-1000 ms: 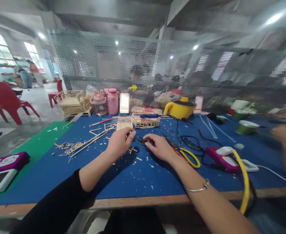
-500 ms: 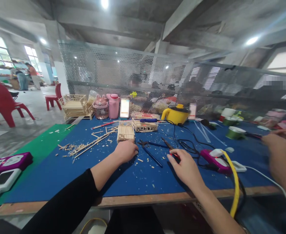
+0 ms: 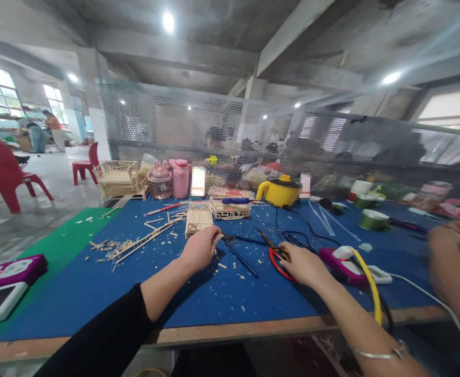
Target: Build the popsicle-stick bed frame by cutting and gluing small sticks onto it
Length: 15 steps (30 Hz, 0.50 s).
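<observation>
My left hand (image 3: 201, 249) is closed in a pinch just in front of a small slatted wooden stick model (image 3: 199, 215); anything between its fingertips is too small to make out. My right hand (image 3: 303, 263) is closed on a pair of scissors (image 3: 277, 262) with red handles, low over the blue mat, blades pointing away to the left. Between the hands lie blue-handled pliers (image 3: 242, 257), spread apart. Behind them, a blue-handled tool (image 3: 235, 201) rests on a second wooden piece (image 3: 230, 210) with cut-out sides.
Loose sticks and offcuts (image 3: 123, 248) lie at left on the blue mat (image 3: 135, 298). A yellow pot (image 3: 282, 191), pink bottle (image 3: 181, 179) and mesh screen (image 3: 155, 120) stand behind. Cords run from a purple power strip (image 3: 341, 267) at right, near another person's hand (image 3: 449, 238).
My right hand has closed on the scissors, and their red handles now show. My left hand has lifted slightly from the wooden model, fingertips pinched. The view has tilted a little upward.
</observation>
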{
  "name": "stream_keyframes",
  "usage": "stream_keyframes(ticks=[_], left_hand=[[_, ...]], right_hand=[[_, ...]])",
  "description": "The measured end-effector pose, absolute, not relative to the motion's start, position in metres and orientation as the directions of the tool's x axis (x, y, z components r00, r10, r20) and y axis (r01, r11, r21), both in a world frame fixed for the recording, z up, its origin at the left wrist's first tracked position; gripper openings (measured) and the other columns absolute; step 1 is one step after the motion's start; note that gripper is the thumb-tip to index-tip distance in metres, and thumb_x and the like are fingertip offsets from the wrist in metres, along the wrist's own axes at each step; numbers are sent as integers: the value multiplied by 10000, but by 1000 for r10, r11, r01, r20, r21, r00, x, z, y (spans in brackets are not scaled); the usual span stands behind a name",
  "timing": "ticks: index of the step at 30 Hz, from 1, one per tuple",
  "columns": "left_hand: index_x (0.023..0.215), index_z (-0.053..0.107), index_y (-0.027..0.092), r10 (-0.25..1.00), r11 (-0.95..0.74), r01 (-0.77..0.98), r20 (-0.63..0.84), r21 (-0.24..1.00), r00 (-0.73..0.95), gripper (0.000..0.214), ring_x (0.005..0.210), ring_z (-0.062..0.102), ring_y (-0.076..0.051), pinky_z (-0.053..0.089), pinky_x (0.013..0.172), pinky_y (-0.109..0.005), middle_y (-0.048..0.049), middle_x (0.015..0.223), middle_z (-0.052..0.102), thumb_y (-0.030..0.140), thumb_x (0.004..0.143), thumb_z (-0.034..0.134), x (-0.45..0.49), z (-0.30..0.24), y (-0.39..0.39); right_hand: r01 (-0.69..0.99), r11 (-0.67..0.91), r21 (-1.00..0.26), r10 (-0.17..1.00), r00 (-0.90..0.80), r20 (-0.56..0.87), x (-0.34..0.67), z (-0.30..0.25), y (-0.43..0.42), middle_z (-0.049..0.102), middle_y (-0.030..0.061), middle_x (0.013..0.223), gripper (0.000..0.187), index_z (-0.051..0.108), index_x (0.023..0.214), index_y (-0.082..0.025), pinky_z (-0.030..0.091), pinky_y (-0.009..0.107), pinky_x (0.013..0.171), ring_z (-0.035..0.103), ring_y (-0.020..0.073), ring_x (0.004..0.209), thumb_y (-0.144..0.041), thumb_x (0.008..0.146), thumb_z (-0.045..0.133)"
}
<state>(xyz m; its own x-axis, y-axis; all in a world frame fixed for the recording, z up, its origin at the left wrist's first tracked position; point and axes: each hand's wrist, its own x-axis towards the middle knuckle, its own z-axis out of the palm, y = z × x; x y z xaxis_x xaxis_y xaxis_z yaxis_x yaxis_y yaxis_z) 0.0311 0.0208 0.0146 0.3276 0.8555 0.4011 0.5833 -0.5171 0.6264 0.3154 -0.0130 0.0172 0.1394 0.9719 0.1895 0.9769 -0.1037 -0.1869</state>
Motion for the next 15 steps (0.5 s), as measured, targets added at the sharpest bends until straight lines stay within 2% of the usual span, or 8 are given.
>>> stream_keyframes(ticks=[3,7,10,12,15], left_hand=[[846,585,182,890,-456,440,384,773,247,181,790,579,-181,437,750,-301,-39,798,637,268,883,430,29,12,23],[903,580,147,956,-267,197,234,943,175,154,610,556,-119,454,569,-242,-20,750,616,235,857,461,29,9,27],[975,585,134,981,-125,-4,125,992,151,180,567,554,-80,461,532,-204,-18,752,609,234,838,522,31,9,24],[913,611,128,986,-67,-124,85,990,141,183,571,564,-68,475,558,-192,-11,715,604,276,806,600,32,10,21],[825,629,124,991,-22,-257,56,966,125,225,566,565,-64,478,563,-185,-4,678,608,328,745,681,34,13,16]], right_hand=[[959,-101,-264,983,138,125,319,27,-6,698,104,815,421,614,1071,-172,417,324,647,649,269,767,-154,651,607],[897,-136,-421,986,164,31,322,29,-21,663,32,656,432,537,1174,-138,409,279,522,587,180,536,-273,764,527],[761,-56,-646,996,87,16,315,26,-38,653,16,732,448,538,1130,-153,450,277,584,592,169,621,-375,745,588],[632,12,-775,995,70,72,302,23,-45,638,20,785,438,564,1042,-156,470,301,669,596,184,704,-418,699,638],[622,127,-772,981,38,192,275,20,-49,627,33,834,409,556,1054,-165,473,353,767,599,204,771,-410,730,598]])
